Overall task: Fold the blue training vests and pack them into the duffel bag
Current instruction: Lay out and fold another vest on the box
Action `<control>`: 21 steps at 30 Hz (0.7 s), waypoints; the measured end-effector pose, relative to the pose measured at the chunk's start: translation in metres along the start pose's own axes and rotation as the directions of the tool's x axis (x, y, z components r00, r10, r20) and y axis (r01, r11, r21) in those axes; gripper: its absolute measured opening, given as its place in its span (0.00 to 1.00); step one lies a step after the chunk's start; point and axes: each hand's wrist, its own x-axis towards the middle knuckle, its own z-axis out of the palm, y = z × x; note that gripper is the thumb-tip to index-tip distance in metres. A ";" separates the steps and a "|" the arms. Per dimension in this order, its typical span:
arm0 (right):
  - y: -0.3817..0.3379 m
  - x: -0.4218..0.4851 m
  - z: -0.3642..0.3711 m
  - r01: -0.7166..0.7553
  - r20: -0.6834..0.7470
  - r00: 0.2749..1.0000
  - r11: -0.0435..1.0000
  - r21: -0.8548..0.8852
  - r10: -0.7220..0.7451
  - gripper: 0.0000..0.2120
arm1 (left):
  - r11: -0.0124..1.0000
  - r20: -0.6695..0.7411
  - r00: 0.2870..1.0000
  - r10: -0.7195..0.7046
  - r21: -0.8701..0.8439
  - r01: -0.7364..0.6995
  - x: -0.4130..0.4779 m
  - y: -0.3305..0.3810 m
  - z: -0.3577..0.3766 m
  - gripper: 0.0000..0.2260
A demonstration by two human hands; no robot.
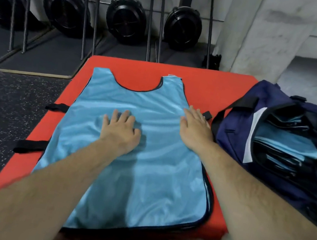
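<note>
vest: one blue training vest (145, 170) lies spread flat, neck hole away from the person, on the red padded block (211, 86); laid out this way, i judge, so it can be smoothed before the first fold.
left grip: the left grip (121, 131) lies palm down near the vest's middle, fingers spread, clasping nothing; it likely pins the slippery cloth.
right grip: the right grip (194, 126) lies flat at the vest's right edge, fingers straight, holding nothing; it seems placed to flatten that side.
bag: one navy duffel bag (233, 132) lies just beside the block on the right, mouth gaping toward the person, handy for packing.
packed: folded vests (287, 144) stacked inside; several, exact number unclear.
layers: doubled trim along the spread vest's right edge hints at more beneath; cannot tell.
grips counted: two.
straps: two black straps (30, 146) on the block's left side.
background: four round black housings (126, 20) along the wall.
</note>
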 end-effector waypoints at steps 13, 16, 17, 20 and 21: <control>0.037 0.003 -0.011 -0.084 0.058 0.994 0.986 -0.146 0.093 0.25 | 0.949 0.058 0.947 0.316 -0.028 -0.315 0.001 0.093 0.033 0.26; 0.041 0.000 -0.020 -0.023 0.034 0.999 1.000 -0.011 0.023 0.23 | 0.950 0.040 0.949 0.312 -0.042 -0.311 -0.005 0.090 0.027 0.26; 0.042 -0.003 -0.023 0.049 0.019 0.999 0.998 0.038 -0.050 0.22 | 0.948 0.011 0.949 0.316 -0.051 -0.315 -0.010 0.091 0.026 0.25; 0.046 -0.020 -0.035 0.205 -0.033 0.979 0.970 0.132 -0.202 0.18 | 0.930 -0.051 0.931 0.361 -0.052 -0.363 -0.027 0.100 0.024 0.26; 0.048 -0.028 -0.040 0.200 -0.031 0.980 0.969 0.148 -0.198 0.15 | 0.921 -0.057 0.923 0.380 -0.070 -0.383 -0.033 0.105 0.024 0.25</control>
